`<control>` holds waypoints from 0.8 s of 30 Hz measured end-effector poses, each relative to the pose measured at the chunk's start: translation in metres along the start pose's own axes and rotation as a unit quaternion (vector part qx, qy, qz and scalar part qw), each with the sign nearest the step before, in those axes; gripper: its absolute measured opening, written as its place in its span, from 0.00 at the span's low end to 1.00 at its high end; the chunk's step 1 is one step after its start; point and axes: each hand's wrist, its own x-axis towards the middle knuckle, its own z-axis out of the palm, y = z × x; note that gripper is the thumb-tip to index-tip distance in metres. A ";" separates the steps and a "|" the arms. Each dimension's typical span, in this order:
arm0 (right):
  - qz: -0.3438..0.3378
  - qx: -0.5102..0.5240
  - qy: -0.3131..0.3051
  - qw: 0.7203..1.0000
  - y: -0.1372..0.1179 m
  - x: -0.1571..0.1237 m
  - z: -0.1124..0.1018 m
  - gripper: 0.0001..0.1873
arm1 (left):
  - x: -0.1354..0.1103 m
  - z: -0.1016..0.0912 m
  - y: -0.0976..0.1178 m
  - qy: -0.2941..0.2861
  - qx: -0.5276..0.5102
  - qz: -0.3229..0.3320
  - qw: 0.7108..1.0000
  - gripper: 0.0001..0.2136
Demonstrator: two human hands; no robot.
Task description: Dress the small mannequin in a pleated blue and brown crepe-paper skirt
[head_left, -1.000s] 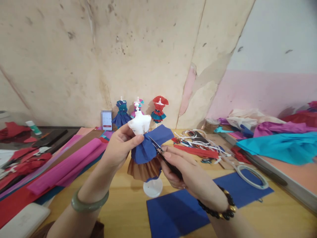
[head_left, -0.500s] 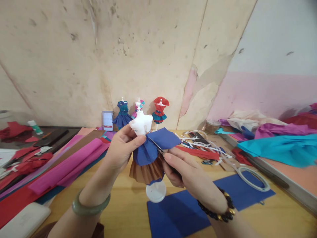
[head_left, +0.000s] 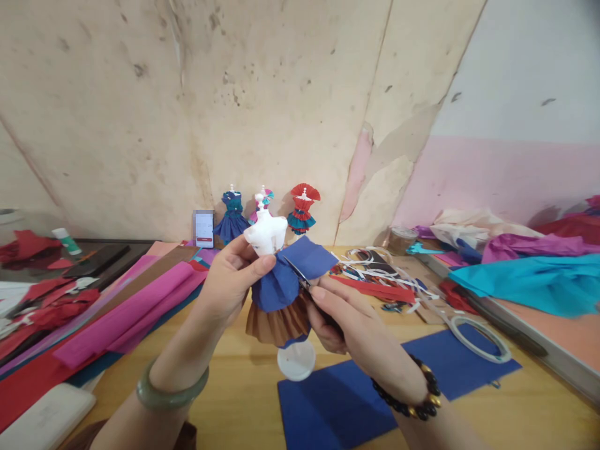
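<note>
My left hand [head_left: 234, 278] is closed around the waist of a small white mannequin [head_left: 266, 230], its thumb across the front. The mannequin is tilted, its round white base [head_left: 296, 361] showing below. It wears a blue paper layer [head_left: 274, 289] over a pleated brown paper skirt [head_left: 275, 325], with a blue edge under the brown. My right hand [head_left: 344, 312] grips dark-handled scissors [head_left: 302, 277]. Their blades lie at the waist, along a blue paper flap [head_left: 310, 257] that sticks out to the right. The handles are mostly hidden by my fingers.
Dressed mini mannequins [head_left: 302, 209] and a phone [head_left: 204, 228] stand by the wall. Coloured paper [head_left: 135, 306] lies left, near a glue stick [head_left: 66, 240]. Blue sheets [head_left: 335, 400], a tape roll [head_left: 480, 339], white strips [head_left: 370, 265] and crumpled paper [head_left: 529, 281] lie right.
The blue flap has shifted slightly left and now looks smaller, with the scissor blades further apart. The mannequin has tipped very slightly; both hands keep their holds.
</note>
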 end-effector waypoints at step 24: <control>-0.019 -0.002 0.009 1.000 0.002 0.001 0.000 0.22 | -0.001 0.001 0.000 0.003 0.017 -0.006 1.000 0.20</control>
